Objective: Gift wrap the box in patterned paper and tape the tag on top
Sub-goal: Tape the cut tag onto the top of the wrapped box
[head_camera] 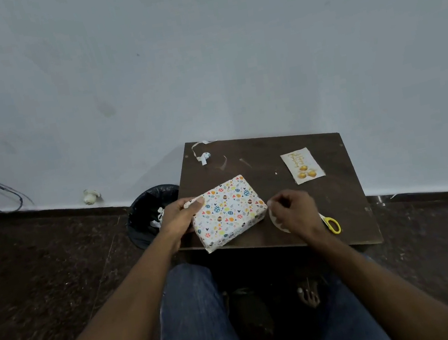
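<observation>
1. Two hands are working over the table point(295, 140). The left hand point(178, 214) is gripping the left end of the box point(228, 212), thumb lying along the top edge and fingers curling round the end face.
2. The box, fully covered in patterned paper, is lying flat near the front table edge, one corner overhanging toward the person.
3. The right hand point(290, 207) is hovering just right of the box, fingers curled, thumb and forefinger pinching something small and pale at the box's right end; cannot tell whether it is tape.
4. A pale round tape roll point(278, 224) is sitting under the right hand, mostly hidden.
5. Scissors point(331, 223) with yellow handles are lying just right of that hand.
6. The tag point(302, 165) is resting beyond the right hand, well apart from the box.
7. Paper scraps point(202, 154) are lying at the far corner; a bin point(149, 212) is standing left of the left hand.
</observation>
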Demonstrator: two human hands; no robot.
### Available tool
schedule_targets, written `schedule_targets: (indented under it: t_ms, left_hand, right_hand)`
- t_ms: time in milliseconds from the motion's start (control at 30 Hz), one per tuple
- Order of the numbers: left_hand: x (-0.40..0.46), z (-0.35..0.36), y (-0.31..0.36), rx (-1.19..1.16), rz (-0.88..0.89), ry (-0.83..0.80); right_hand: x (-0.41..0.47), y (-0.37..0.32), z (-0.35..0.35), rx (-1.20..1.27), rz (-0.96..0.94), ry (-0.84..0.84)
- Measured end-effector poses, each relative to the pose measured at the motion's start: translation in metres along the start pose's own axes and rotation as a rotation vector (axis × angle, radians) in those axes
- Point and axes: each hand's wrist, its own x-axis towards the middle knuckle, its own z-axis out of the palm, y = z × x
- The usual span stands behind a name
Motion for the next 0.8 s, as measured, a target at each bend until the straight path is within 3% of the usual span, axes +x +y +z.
schedule_targets:
  t_ms: [200,433,600,733,800]
  left_hand:
    - [0.009,0.029,0.006,0.259,0.231,0.156]
    - [0.002,0.059,-0.008,0.276,0.245,0.181]
    - [-0.006,0.061,-0.024,0.328,0.304,0.119]
    - [-0.008,0.058,-0.027,0.348,0.307,0.091]
    - [-0.006,0.056,-0.023,0.327,0.276,0.08]
  right_hand:
    - [0.068,0.018,-0.039,-0.391,0.057,0.21]
    - [0.111,0.04,-0.05,-0.666,0.328,0.177]
    - [0.127,0.036,-0.05,-0.57,0.424,0.167]
    - [0.136,0.044,-0.054,-0.348,0.522,0.159]
    - [0.134,0.049,-0.056,-0.173,0.475,0.178]
